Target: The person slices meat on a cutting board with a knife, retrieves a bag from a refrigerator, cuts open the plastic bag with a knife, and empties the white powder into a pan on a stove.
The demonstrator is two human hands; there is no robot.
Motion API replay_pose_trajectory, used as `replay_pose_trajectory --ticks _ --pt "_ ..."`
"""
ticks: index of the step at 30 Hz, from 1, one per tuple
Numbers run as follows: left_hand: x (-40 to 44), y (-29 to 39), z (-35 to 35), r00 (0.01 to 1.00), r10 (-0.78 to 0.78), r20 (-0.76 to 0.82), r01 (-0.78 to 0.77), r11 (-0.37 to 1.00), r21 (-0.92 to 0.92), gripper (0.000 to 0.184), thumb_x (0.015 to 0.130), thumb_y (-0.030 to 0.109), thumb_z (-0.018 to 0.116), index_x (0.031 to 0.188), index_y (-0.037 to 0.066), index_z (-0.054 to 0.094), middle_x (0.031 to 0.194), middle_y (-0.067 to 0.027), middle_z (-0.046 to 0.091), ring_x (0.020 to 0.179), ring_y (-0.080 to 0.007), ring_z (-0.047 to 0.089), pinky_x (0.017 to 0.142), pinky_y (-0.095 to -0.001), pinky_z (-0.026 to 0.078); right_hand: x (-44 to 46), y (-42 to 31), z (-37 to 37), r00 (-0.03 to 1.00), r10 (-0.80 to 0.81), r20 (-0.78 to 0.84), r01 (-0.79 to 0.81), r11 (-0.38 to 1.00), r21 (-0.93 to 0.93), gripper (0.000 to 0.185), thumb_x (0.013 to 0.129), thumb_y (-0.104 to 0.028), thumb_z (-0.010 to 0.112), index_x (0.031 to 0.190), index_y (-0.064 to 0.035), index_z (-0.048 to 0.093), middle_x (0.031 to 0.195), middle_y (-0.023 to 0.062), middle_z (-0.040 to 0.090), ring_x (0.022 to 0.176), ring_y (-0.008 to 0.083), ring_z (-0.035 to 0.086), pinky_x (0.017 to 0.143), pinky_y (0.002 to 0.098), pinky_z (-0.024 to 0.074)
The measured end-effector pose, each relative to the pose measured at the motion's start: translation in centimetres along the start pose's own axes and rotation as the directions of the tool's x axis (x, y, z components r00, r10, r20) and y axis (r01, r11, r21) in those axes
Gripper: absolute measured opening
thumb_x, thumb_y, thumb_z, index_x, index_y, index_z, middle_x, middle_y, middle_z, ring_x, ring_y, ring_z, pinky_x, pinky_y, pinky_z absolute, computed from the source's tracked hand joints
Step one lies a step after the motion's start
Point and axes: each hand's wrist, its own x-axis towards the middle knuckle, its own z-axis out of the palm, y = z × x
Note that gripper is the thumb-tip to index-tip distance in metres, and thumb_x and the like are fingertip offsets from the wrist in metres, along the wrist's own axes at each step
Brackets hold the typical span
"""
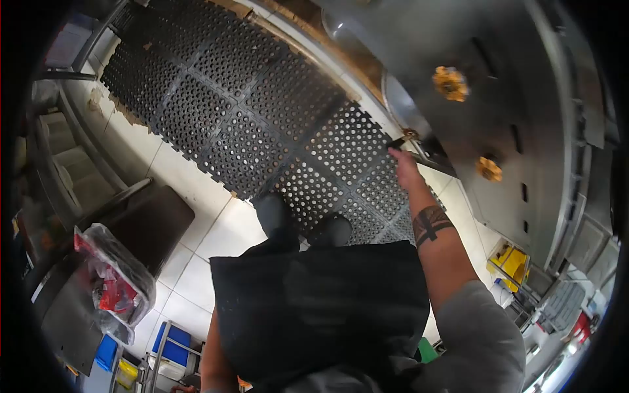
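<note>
Right hand (407,171): yours, right of centre, fingertips at a short black handle (397,143); whether they close round it, you cannot tell.
Brass-coloured fitting (409,133): just beyond the handle, by the steel cooktop (473,134), upper right.
Yellow-brown ruffled pieces (451,83): two, on the cooktop; nature unclear.
Perforated rubber mat (226,82): upper left to centre.
Left hand: out of your view.
Step, as judged: reaching to the handle. Next move: calls for a sure hold, forearm clear of the cooktop's edge.
</note>
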Motion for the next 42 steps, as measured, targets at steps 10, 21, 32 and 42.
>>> replay_pose_trajectory --ticks 10,21,32,42 --pt "0.4 0.5 0.7 0.987 -0.158 0.026 0.158 0.987 0.014 0.037 0.095 0.015 0.061 0.126 -0.006 0.064 0.107 -0.0194 0.076 0.097 -0.0249 0.074 0.083 -0.0352 0.058 20.1 9.1 -0.4 0.980 -0.075 -0.186 0.149 0.894 0.424 0.025 0.086 -0.008 0.074 0.111 -0.0071 0.071 0.112 0.0111 0.070 0.103 0.0241 0.067 0.094 0.0381 0.0527" --pt "-8.0 -0.9 -0.5 0.991 -0.095 0.092 0.088 0.993 0.085 0.037 0.094 0.014 0.061 0.126 -0.006 0.064 0.107 -0.0191 0.076 0.098 -0.0246 0.074 0.083 -0.0349 0.058 -1.4 11.5 2.9 0.948 -0.133 -0.288 0.266 0.826 0.496 0.043 0.076 0.014 0.060 0.115 -0.0023 0.060 0.112 0.0091 0.065 0.103 0.0252 0.061 0.092 0.0390 0.0498" --pt "-20.0 14.6 -4.8 0.921 -0.377 -0.097 0.326 0.884 -0.334 0.042 0.093 0.012 0.065 0.132 -0.002 0.063 0.109 -0.0159 0.075 0.093 -0.0227 0.074 0.071 -0.0337 0.054 -46.5 -3.9 -7.7 0.798 0.377 0.470 -0.564 0.742 0.363 0.028 0.077 0.013 0.063 0.102 0.0007 0.063 0.093 0.0110 0.061 0.086 0.0256 0.061 0.085 0.0409 0.0522" --pt "-24.1 21.2 -6.0 0.910 -0.328 -0.254 0.264 0.930 -0.255 0.039 0.092 0.013 0.067 0.128 0.000 0.065 0.101 -0.0117 0.074 0.082 -0.0200 0.071 0.060 -0.0330 0.053 -61.5 -23.0 -32.6 0.736 -0.146 0.661 -0.304 0.801 0.515 0.012 0.106 -0.017 0.059 0.102 -0.0087 0.050 0.074 -0.0015 0.051 0.056 0.0096 0.050 0.048 0.0307 0.0467"
